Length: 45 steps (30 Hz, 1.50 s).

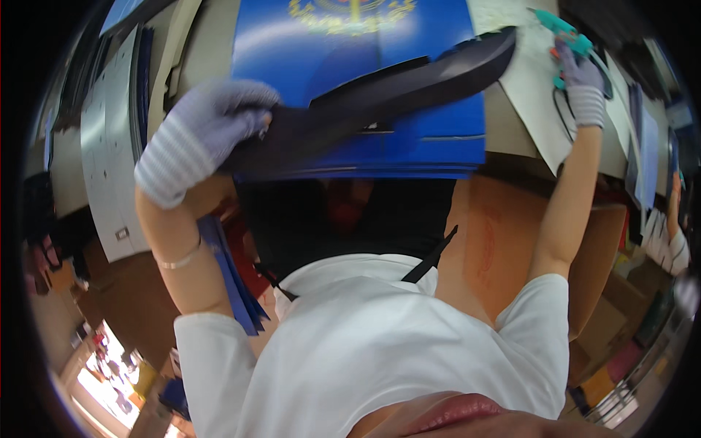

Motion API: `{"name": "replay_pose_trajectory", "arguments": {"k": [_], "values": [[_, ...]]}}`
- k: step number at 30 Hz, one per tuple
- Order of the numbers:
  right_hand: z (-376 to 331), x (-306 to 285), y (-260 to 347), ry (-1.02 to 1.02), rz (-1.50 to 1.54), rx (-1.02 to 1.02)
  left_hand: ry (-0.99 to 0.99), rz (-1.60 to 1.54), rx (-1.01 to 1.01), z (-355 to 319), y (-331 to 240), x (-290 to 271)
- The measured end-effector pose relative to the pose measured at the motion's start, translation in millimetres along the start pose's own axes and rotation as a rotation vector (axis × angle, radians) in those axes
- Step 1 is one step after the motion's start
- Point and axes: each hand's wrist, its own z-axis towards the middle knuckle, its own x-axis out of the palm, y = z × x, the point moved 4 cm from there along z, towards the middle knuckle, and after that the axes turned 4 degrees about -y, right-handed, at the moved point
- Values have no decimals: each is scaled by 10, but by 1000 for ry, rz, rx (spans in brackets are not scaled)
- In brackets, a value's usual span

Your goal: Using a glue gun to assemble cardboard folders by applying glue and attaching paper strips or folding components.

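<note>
My left hand (pixel 208 135), in a pale lilac knitted glove with a striped cuff, is closed around one end of a long curved black strip (pixel 387 95). The strip slants up to the right above a stack of glossy blue sheets (pixel 438 150) with a gold emblem. Its outline is slightly blurred, and I cannot tell its material. At the far right, my right hand (pixel 582 79) wears a matching glove and grips a teal glue gun (pixel 568 33). The gun's nozzle points to the upper left, over white paper, and a dark cord (pixel 562 117) hangs beneath it.
White paper (pixel 522 106) lies right of the blue stack. Grey metal panels (pixel 109 146) stand at the left. An open cardboard box (pixel 504 241) is below the table edge, with blue sheets (pixel 234 270) near my left elbow. Another person's arm (pixel 673 212) shows at the far right.
</note>
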Motion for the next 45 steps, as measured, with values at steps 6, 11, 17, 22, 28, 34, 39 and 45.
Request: {"name": "replay_pose_trajectory", "arguments": {"k": [6,11,17,22,28,34,39,45], "values": [[-1303,-716,517,-126,215,-282,-753,630,388,-70,3,-65],[-1736,-678,1692,-73,367,-999,-528,388,530,-173,-110,337],[-1723,-519,2106,-76,340,-1276,-578,355,538,-162,53,457],[-2303,-594,1994,15,307,-1316,-377,361,751,-590,-56,595],[-2396,-557,2012,42,241,-1272,-308,504,701,-545,-31,488],[-2304,-484,2068,14,180,-1300,-250,564,603,-412,115,570],[-2296,-451,2074,70,123,-1288,-219,587,564,-410,141,580],[-2281,-442,2081,80,90,-1308,-213,586,575,-411,100,575]]}}
